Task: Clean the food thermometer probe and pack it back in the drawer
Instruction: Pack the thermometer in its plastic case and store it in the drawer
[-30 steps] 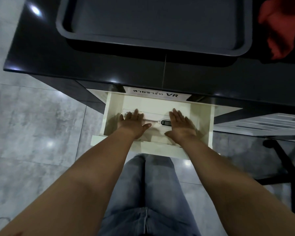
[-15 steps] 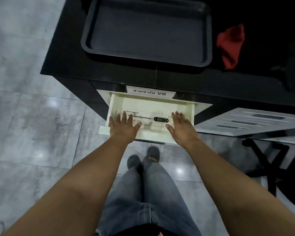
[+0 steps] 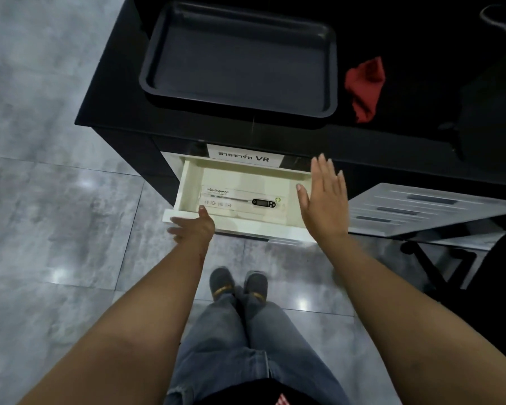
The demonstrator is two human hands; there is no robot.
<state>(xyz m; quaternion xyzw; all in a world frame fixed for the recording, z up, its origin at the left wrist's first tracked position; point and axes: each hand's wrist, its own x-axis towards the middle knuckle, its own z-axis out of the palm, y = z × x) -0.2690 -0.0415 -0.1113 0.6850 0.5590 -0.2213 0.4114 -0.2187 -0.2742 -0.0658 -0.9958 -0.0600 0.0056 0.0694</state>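
Thermometer packed in the open drawer, both hands empty.

The thermometer (image 3: pixel 246 202) lies in its box in the cream drawer (image 3: pixel 193 182) under the black surface (image 3: pixel 275 133). The left hand (image 3: pixel 195 228), fingers loose, touches the drawer's front edge; the right hand (image 3: pixel 323 200) hovers flat, fingers spread, holding nothing. A tray (image 3: pixel 240 58) and red cloth (image 3: pixel 364 89) sit above.

Lighting dim overall, from overhead: I note small bright glare spots on the glossy grey floor (image 3: pixel 56 200), near left and by the feet. The black counter (image 3: pixel 275 135) reads almost featureless, far right corner lost in shadow. The pale drawer (image 3: pixel 193 182) is the brightest area, its label print legible. The left hand (image 3: pixel 192 228) shows motion blur at its fingers. Wide-angle bowing stretches the forearms near the edges.
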